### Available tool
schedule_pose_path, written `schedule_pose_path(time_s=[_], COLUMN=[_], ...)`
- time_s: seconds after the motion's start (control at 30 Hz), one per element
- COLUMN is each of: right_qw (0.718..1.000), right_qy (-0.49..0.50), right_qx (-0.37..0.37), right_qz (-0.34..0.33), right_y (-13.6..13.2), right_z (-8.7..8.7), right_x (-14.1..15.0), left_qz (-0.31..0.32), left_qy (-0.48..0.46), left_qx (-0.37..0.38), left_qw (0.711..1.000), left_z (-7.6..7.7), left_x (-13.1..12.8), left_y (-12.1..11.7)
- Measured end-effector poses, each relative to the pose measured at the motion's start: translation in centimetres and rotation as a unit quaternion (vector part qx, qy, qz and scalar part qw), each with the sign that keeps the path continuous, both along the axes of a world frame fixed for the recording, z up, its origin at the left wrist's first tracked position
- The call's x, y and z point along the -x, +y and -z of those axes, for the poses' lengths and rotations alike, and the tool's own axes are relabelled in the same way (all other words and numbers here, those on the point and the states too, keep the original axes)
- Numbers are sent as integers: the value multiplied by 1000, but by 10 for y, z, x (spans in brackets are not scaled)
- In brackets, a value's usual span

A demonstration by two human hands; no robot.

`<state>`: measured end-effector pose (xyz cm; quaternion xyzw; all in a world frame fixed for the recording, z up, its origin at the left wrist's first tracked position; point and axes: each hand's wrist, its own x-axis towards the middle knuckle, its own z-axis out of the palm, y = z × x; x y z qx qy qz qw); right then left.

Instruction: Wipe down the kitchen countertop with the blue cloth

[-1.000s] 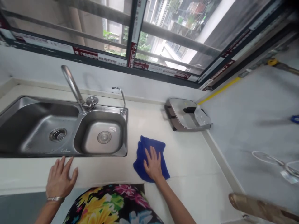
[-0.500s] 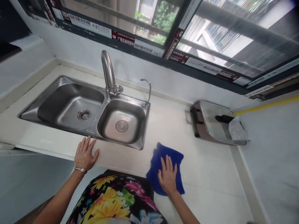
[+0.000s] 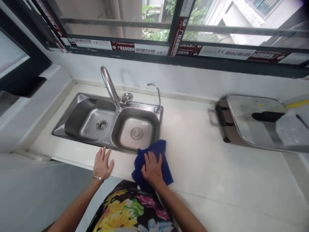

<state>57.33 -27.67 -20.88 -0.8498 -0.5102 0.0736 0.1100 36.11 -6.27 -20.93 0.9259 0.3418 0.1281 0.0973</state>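
A blue cloth (image 3: 160, 151) lies on the white countertop (image 3: 212, 167) at the front right corner of the steel double sink (image 3: 84, 117). My right hand (image 3: 151, 169) presses flat on the cloth, fingers spread. My left hand (image 3: 102, 163) rests flat on the counter's front edge just below the sink's right basin, fingers apart, a metal bracelet on the wrist. Neither hand grips anything.
A tall tap (image 3: 109, 85) and a small thin tap (image 3: 156, 93) stand behind the sink. A lidded electric pan (image 3: 251, 124) with a black handle sits at the right against the wall. A window runs along the back. My flowered garment fills the bottom.
My right hand has slid the blue cloth left along the counter to the sink's corner. The view swung left. My left hand stays flat on the front edge.
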Motion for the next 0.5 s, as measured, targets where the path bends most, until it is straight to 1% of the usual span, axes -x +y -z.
schedule_pose_path(time_s=[0.1, 0.2, 0.27, 0.37, 0.43, 0.5], right_qw=[999, 998, 997, 997, 998, 997], right_qy=[22, 29, 26, 9, -10, -29], right_qx=[-9, -43, -59, -63, -62, -64], right_qz=[-23, -38, -39, -38, -32, -25], right_y=[28, 46, 51, 51, 50, 54], right_z=[1, 2, 4, 7, 11, 14], right_x=[21, 37, 42, 46, 48, 55], left_qz=[-4, -7, -5, -3, -4, 16], left_qy=[-4, -16, -23, -38, -53, -81], left_qx=[9, 4, -8, -18, -8, 13], left_qw=[1000, 1000, 1000, 999, 999, 997], left_z=[1, 6, 10, 15, 19, 21], left_x=[1, 4, 6, 8, 9, 14], left_y=[-1, -2, -4, -7, -8, -7])
